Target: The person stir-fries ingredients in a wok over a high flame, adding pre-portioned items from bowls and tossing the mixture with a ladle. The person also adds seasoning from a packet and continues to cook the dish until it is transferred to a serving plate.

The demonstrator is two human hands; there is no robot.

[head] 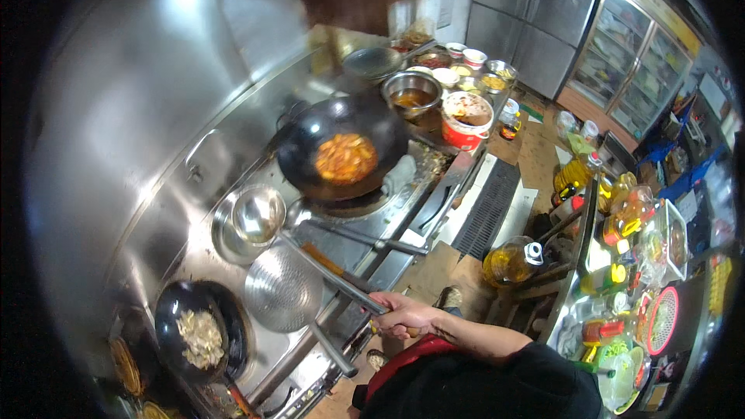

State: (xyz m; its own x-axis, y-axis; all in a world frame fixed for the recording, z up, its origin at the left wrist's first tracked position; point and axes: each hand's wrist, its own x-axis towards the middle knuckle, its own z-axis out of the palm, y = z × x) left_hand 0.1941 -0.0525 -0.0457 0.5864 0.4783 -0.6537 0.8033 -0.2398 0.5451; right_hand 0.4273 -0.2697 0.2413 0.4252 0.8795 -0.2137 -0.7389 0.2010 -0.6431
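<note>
My right hand (401, 315) is closed around the handle of a steel ladle (259, 215), near its wooden end. The ladle's bowl is over a round steel vessel at the back of the range. My left hand is out of view. Ahead, a large black wok (297, 160) holds orange-red sauced food (346, 158), with a grey cloth (400, 176) at its rim. A perforated steel skimmer (283, 288) lies left of my right hand. At lower left, a smaller black wok (169, 317) holds pale sliced food (201, 338).
A steel bowl of brown liquid (412, 96), a red-and-white bucket (467, 119) and several bowls stand beyond the large wok. A faucet (195, 169) is at the range's back. A large oil bottle (512, 261) stands right, near a crowded counter. A floor grate (488, 209) runs beside the range.
</note>
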